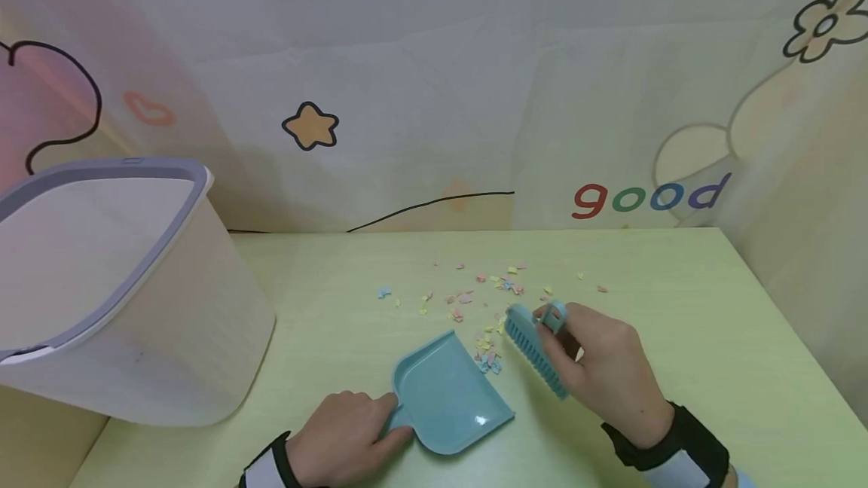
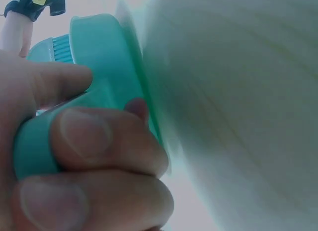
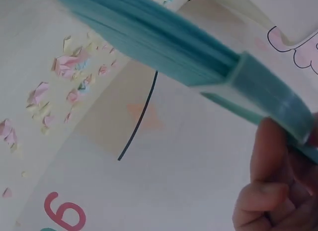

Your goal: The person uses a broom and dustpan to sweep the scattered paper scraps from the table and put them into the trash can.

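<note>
A light-blue dustpan (image 1: 453, 394) lies on the table, its open edge facing right. My left hand (image 1: 349, 428) grips its short handle; in the left wrist view several fingers curl round the handle of the dustpan (image 2: 102, 47). Held in my right hand (image 1: 606, 364) is a small blue brush (image 1: 532, 345), tilted, bristles toward the lower left. In the right wrist view the brush (image 3: 164, 37) crosses the top of the picture. Paper scraps (image 1: 484, 352) in pink, yellow and blue lie between brush and dustpan, and more are scattered farther back.
At the left stands a large white bin (image 1: 203, 322) with a grey-purple rim and a lid. A printed cloth (image 1: 420, 119) with a star and the word "good" hangs behind the pale table (image 1: 712, 322).
</note>
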`<state>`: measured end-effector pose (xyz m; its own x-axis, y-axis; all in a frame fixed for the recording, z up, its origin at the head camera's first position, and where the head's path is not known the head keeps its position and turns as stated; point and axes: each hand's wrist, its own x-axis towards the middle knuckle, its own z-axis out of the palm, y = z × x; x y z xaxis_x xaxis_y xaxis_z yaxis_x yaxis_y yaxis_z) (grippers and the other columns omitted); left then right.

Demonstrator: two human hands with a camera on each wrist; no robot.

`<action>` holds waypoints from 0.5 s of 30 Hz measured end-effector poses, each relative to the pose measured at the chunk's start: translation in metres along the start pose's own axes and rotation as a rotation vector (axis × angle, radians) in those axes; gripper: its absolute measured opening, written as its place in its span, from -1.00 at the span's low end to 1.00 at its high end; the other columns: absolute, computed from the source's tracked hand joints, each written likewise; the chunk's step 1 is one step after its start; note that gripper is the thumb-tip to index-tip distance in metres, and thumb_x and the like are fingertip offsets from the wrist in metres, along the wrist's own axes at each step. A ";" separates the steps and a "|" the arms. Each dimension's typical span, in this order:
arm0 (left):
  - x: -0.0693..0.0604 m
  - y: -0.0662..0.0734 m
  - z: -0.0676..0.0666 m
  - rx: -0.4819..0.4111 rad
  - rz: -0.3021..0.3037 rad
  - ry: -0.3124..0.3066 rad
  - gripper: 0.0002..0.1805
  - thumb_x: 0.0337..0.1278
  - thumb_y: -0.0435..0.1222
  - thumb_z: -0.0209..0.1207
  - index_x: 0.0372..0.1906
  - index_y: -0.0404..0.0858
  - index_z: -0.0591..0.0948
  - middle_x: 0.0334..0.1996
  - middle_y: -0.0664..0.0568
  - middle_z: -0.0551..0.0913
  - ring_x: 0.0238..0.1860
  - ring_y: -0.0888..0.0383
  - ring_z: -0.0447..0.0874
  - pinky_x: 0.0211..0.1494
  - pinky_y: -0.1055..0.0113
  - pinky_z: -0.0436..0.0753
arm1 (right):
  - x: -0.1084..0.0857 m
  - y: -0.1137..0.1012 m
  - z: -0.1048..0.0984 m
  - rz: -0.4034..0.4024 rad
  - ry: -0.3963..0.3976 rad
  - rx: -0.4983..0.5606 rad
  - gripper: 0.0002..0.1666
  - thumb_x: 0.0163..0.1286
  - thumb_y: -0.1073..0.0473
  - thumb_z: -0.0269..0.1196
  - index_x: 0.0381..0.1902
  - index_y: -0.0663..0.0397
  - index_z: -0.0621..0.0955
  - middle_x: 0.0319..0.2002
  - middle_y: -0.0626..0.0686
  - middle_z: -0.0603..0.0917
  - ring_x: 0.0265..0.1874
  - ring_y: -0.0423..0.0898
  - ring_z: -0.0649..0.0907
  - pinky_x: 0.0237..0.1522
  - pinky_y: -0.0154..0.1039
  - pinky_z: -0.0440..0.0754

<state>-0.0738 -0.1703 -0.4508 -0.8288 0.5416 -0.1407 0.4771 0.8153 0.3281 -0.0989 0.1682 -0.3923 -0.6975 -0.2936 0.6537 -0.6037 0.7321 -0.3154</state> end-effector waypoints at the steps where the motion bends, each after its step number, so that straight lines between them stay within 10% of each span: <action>1: 0.000 0.000 0.000 0.004 -0.003 0.006 -0.56 0.43 0.15 0.09 -0.51 0.01 0.39 -0.71 0.28 0.19 -0.66 0.34 0.19 -0.59 0.38 0.18 | -0.001 0.000 0.002 -0.020 -0.019 -0.011 -0.77 0.11 0.37 0.51 -0.32 0.10 0.66 -0.51 -0.14 0.61 -0.59 -0.38 0.47 -0.54 -0.55 0.45; 15: 0.000 0.003 0.002 0.022 -0.013 0.015 -0.59 0.42 0.16 0.11 -0.46 -0.01 0.47 -0.72 0.26 0.24 -0.65 0.33 0.25 -0.57 0.37 0.24 | -0.013 -0.024 0.020 -0.113 -0.194 -0.021 -0.79 0.14 0.24 0.54 -0.27 0.00 0.73 -0.46 -0.23 0.56 -0.54 -0.43 0.37 -0.50 -0.55 0.36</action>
<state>-0.0718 -0.1677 -0.4516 -0.8392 0.5279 -0.1304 0.4724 0.8266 0.3059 -0.0828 0.1427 -0.4071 -0.6879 -0.4858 0.5393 -0.6758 0.6998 -0.2316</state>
